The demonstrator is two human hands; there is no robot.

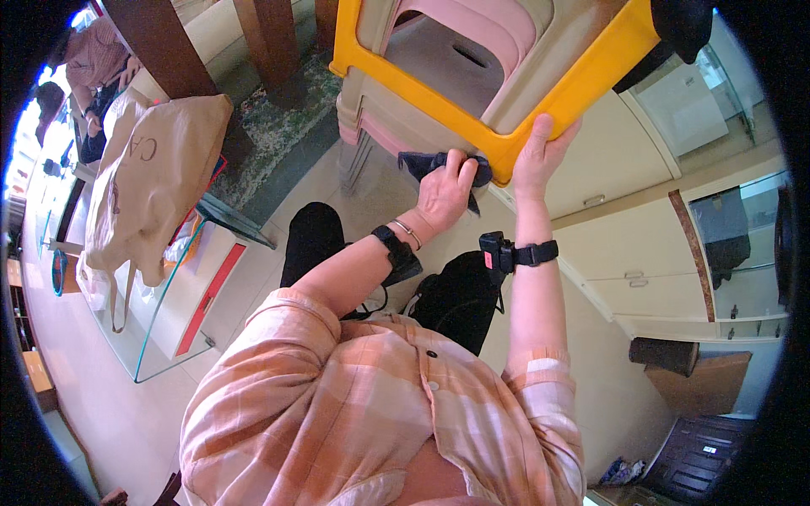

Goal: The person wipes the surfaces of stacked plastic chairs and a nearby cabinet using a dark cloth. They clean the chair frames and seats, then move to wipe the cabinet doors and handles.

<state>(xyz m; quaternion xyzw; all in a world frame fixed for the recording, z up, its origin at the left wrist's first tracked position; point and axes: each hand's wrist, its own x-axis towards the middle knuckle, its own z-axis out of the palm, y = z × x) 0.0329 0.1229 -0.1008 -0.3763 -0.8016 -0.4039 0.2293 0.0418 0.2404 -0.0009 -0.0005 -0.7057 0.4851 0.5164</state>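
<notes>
A stack of plastic stools in yellow, beige and pink stands tilted at the top centre. My right hand [547, 152] grips the lower corner of the yellow plastic stool [430, 95], its thumb on the near face; the fingers behind are partly hidden. Bunched in my left hand [449, 190] is a dark cloth [417, 166], pressed against the yellow frame near that same corner. Beige [405, 111] and pink [380, 136] stool parts show beyond the yellow one. Both wrists wear black straps.
To the left, a beige fabric bag [158, 183] rests by a glass-edged table [149, 322]. Cream cabinets [633, 253] line the right side, with a brown board [702, 382] below. A patterned rug [285, 139] lies at upper left, and another person [95, 60] is at far upper left.
</notes>
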